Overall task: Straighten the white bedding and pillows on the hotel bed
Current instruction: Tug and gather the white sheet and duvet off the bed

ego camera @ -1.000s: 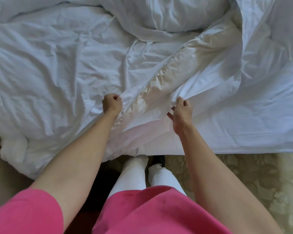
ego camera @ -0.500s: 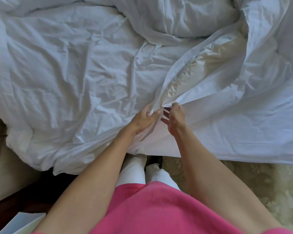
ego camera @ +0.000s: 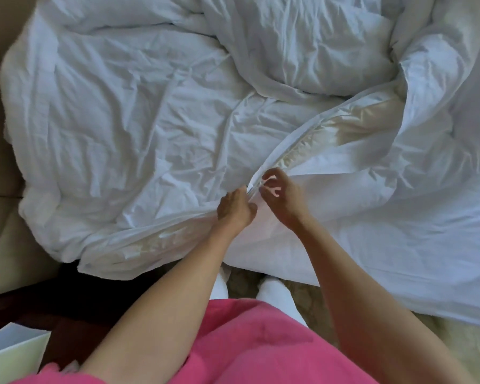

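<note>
Head view looks down on a rumpled white duvet cover [ego camera: 139, 128] that fills the frame from nine o'clock across to three o'clock. Its open edge [ego camera: 272, 159] runs as a long slit from the centre up toward two o'clock, and inside the slit shows the cream-coloured duvet insert [ego camera: 352, 123], bunched and glossy. A second patch of the same cream fabric shows through the cover at about seven o'clock from the centre, near the cover's lower edge.

Both hands meet at the near end of the slit, just below the centre of the frame. The left hand [ego camera: 234, 209] has its fingers curled and bunched on the left-hand hem of the opening, gripping the cloth. The right hand [ego camera: 284, 195] sits just beside it at three o'clock, its thumb and fingertips [ego camera: 269, 187] pinched together on the right-hand flap of the opening; white cloth shows between the fingers. The two hands are nearly touching, with only the hem between them.

Toward twelve o'clock a heaped fold of bedding [ego camera: 302, 42] lies above the slit. A smoother white sheet [ego camera: 416, 261] hangs over the side of the bed at four o'clock. At six o'clock are a pink garment [ego camera: 255, 347] and white trouser legs [ego camera: 277, 295] over a patterned carpet [ego camera: 311, 311]. A beige upholstered surface [ego camera: 0, 167] borders the bedding at nine o'clock, and a pale box-like object [ego camera: 14, 353] sits at eight o'clock, partly cut off by the frame.
</note>
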